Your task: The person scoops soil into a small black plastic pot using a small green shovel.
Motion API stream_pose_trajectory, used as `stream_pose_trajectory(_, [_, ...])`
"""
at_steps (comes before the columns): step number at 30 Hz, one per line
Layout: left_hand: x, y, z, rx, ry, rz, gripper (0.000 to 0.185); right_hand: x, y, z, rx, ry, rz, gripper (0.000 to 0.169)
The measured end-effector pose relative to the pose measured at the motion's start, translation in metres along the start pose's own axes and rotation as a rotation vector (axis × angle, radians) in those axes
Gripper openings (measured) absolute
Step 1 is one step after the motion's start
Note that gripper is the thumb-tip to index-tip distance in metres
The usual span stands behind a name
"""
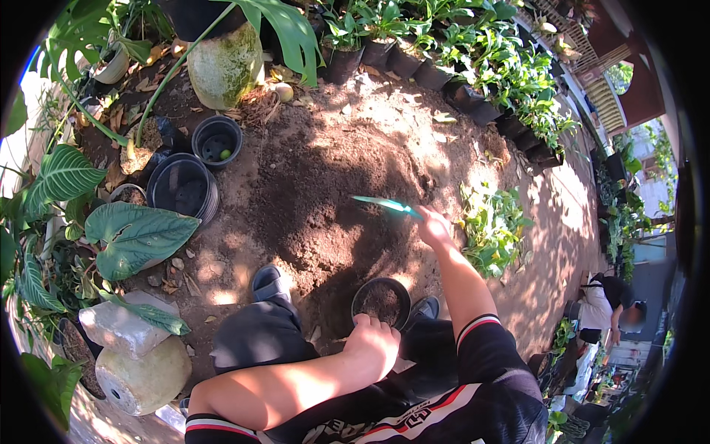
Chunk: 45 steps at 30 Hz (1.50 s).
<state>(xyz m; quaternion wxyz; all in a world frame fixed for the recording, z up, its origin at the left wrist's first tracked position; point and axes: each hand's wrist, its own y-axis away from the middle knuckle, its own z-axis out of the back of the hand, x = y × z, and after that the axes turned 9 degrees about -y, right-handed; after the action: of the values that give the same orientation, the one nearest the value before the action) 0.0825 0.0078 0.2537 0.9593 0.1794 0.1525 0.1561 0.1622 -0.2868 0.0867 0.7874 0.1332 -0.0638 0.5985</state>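
My left hand [373, 344] grips the near rim of a black plastic pot [409, 302], which stands between my feet with brown soil in it. My right hand [436, 226] is closed around the teal handle of a hand trowel [390, 203]. Its narrow blade points left, over a mound of loose dark soil [321, 222] on the ground in front of me. Whether the blade touches the soil I cannot tell.
Nested black pots [208, 194] and a smaller black pot [237, 133] stand at the left. Leafy cut plants [493, 230] lie right of my right hand. Potted seedlings [482, 105] curve along the back. A rough stone block [127, 324] rests at lower left. Another person [610, 302] is far right.
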Motion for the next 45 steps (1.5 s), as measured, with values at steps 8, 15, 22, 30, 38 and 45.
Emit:
stream_pose_trajectory(8, [0.005, -0.007, -0.002, 0.058, 0.023, -0.001, 0.036, 0.034, -0.034, 0.029, 0.115, 0.031, -0.063, 0.024])
stream_pose_trajectory(15, [0.008, -0.016, 0.008, 0.182, 0.055, -0.048, 0.037, -0.007, -0.032, -0.008, 0.273, 0.078, -0.103, 0.032])
stream_pose_trajectory(22, [0.008, -0.025, 0.01, 0.191, 0.067, -0.058, 0.037, -0.018, -0.003, -0.032, 0.223, -0.011, -0.108, 0.026])
stream_pose_trajectory(30, [0.01, -0.025, 0.006, 0.226, 0.093, -0.048, 0.038, -0.025, -0.021, -0.001, 0.038, -0.059, -0.043, 0.029])
stream_pose_trajectory(38, [0.008, -0.033, 0.002, 0.241, 0.091, -0.074, 0.039, -0.031, -0.014, -0.037, 0.124, -0.066, -0.023, 0.024])
stream_pose_trajectory(45, [0.009, -0.034, 0.003, 0.247, 0.086, -0.08, 0.039, -0.038, 0.013, -0.049, 0.182, -0.066, -0.005, 0.024])
